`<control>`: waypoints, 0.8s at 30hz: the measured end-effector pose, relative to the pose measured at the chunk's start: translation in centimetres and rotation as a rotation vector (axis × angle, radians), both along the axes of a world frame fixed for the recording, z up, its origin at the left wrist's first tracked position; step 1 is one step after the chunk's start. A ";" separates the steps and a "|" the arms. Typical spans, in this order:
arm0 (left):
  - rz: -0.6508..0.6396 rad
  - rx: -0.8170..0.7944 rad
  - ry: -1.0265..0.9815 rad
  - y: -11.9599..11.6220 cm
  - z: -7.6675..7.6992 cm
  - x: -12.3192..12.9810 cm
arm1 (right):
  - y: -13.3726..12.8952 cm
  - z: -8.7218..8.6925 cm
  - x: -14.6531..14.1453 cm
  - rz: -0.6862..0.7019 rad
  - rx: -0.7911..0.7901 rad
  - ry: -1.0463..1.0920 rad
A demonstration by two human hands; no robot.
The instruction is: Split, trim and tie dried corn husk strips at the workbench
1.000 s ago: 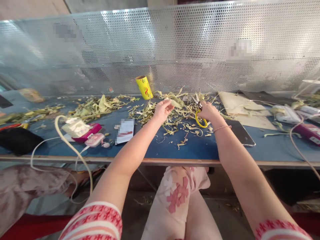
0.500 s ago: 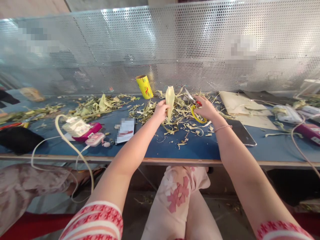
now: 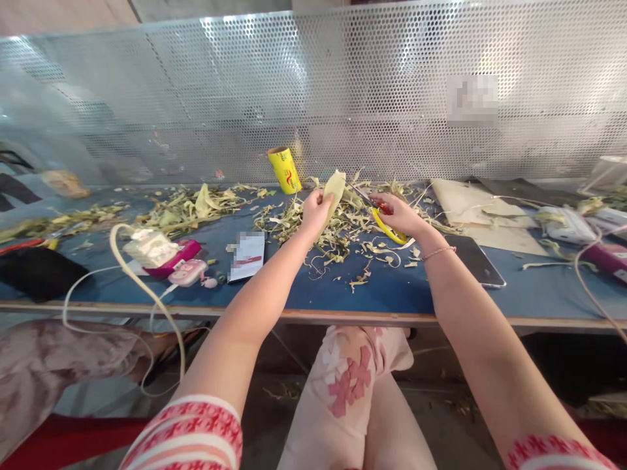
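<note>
Pinched in my left hand [image 3: 316, 212] is a pale yellow-green leaf [image 3: 336, 188], tilted with its tip up and to the right. My right hand [image 3: 399, 217] is closed on a pair of scissors [image 3: 389, 226] with yellow and red handles. Their blades point up and left toward the leaf, a small gap away from it. Beneath both hands spreads a heap of dry leaf strips and scraps [image 3: 343, 238]. Behind my left hand a yellow printed tube [image 3: 284, 171] stands leaning slightly.
The blue table [image 3: 313, 297] holds another leaf pile [image 3: 191, 209], a phone [image 3: 247, 256], and a charger [image 3: 151, 248] with looping cables at left. A dark tablet [image 3: 473, 261] lies under my right forearm beside cardboard sheets [image 3: 480, 209]. A perforated metal panel [image 3: 313, 85] rises behind. Another person's leg [image 3: 59, 372] is at left.
The leaf has turned from upright to slanting right as my left hand rotated. The scissors have shifted slightly left and lower, their blades nearer the leaf.
</note>
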State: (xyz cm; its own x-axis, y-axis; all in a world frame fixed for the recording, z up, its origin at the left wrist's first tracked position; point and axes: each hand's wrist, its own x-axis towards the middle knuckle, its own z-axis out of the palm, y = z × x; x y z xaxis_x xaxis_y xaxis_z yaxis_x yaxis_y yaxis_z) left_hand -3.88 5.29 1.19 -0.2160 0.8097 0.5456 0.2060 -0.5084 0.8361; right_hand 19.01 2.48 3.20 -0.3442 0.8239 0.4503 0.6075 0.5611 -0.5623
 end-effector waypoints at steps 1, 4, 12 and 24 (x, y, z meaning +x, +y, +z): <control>0.011 0.005 0.033 -0.1 0.1 0.0 | 0.0 -0.1 -0.1 0.011 -0.017 0.010; 0.017 0.011 0.107 -0.5 0.4 0.0 | 0.1 -0.4 -0.2 0.034 -0.068 0.024; -0.136 -0.003 0.209 -1.1 0.6 0.3 | -0.2 -0.2 -0.3 0.114 -0.188 0.161; -0.173 -0.027 0.152 -1.8 1.1 0.7 | -0.5 -0.1 -0.2 0.108 -0.189 0.169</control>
State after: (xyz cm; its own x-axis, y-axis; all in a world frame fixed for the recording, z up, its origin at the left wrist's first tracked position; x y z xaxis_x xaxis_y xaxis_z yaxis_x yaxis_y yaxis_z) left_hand -3.22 3.48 2.31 0.0106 0.8422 0.5391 0.2427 -0.5252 0.8157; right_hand 18.83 2.02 3.11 -0.3674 0.8616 0.3503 0.4383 0.4926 -0.7518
